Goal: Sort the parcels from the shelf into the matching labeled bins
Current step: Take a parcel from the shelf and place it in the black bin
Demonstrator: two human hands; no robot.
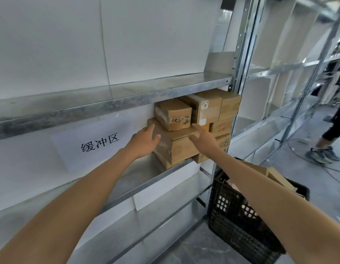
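Step in hand: the person is reaching with both arms into the metal shelf [138, 180] to take a parcel off the stack; nothing is being lifted yet, so this reads as the pick-up stage of the sorting.
Parcels: a cluster of cardboard boxes is sitting at the right end of the shelf, against the upright post; some are piled two and three high.
Target, as it appears: the large lower box [181, 147] is lying under the small box with handwriting [174, 114] and is jutting past the shelf's front edge.
Left hand [145, 140]: it is spreading open, fingers extended, against the large box's left end; whether it is pressing or only touching cannot be told.
Right hand [203, 138]: it is also open and holding nothing, fingers pointing at the box's front top edge, close to the small box.
Bins: a black plastic crate [239, 225] is standing on the floor at the right, already holding some cardboard boxes; no label on it is readable.
Sign: a white paper sheet [96, 141] with Chinese characters is hanging behind the shelf.
Next move: both palms are going to need to close on opposite ends of the large box, and the small box on top is likely to slide unless it is steadied or taken first.
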